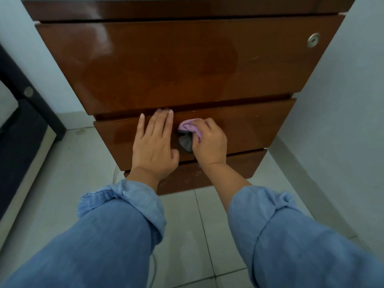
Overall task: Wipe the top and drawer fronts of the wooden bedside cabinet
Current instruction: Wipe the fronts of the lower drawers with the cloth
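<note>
A glossy brown wooden bedside cabinet (187, 59) with three drawer fronts fills the upper view, seen from above and in front. My right hand (209, 142) is closed around a bunched pink and grey cloth (188, 132) and presses it against the middle drawer front (255, 125). My left hand (154, 144) lies flat on the same drawer front just left of the cloth, fingers together and reaching its top edge. The top drawer front (166, 65) shows faint damp streaks. The cabinet's top surface is out of sight.
A round metal lock (313, 40) sits at the top drawer's right end. A dark bed frame (25, 90) stands at the left. White walls flank the cabinet. Pale floor tiles (187, 235) lie below, with a thin cable (153, 267) on them.
</note>
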